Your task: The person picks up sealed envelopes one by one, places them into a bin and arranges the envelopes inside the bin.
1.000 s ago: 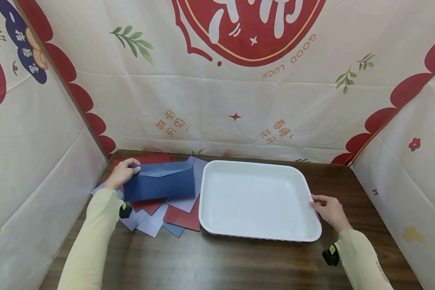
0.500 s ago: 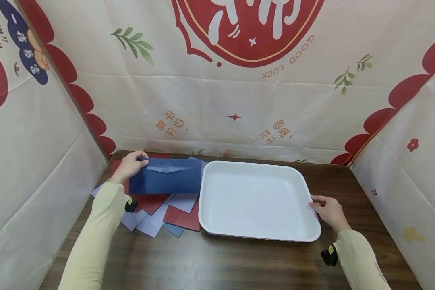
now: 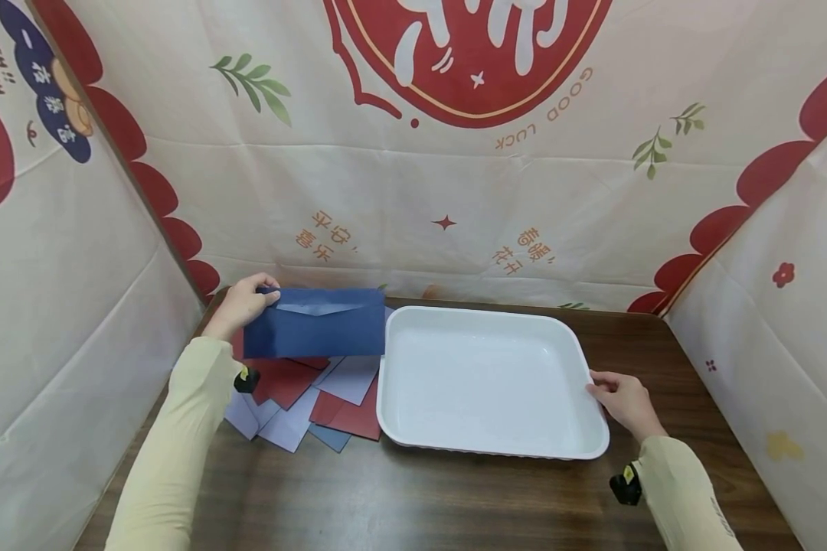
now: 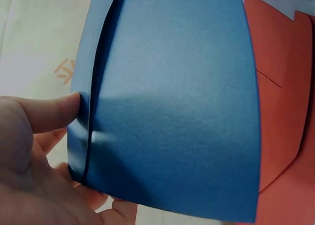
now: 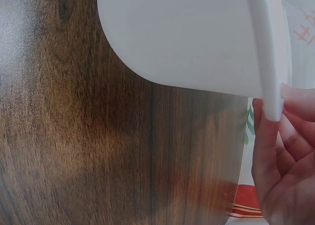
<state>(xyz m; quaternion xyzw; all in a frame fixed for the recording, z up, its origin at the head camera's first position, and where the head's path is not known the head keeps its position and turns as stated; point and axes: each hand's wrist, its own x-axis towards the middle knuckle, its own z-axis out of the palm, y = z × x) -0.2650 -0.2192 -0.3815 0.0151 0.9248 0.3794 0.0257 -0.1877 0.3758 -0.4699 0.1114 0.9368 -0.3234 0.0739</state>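
A dark blue envelope (image 3: 317,330) hangs by its upper left corner from my left hand (image 3: 243,304), above a spread of other envelopes. In the left wrist view, the thumb lies on the flap side of the envelope (image 4: 172,102) and the fingers are behind it. My right hand (image 3: 623,398) pinches the right rim of a white rectangular tray (image 3: 489,383), which holds nothing. In the right wrist view, thumb and fingers close on the edge of the tray (image 5: 187,38).
Red envelopes (image 3: 286,383), lilac envelopes (image 3: 291,421) and a blue envelope (image 3: 331,436) overlap on the brown wooden table (image 3: 413,505), left of the tray. A printed white cloth (image 3: 413,184) hangs behind the table and along both sides.
My left hand has raised the dark blue envelope and shifted it slightly right, so its lower edge uncovers more of the pile. The right hand and tray stay practically where they were.
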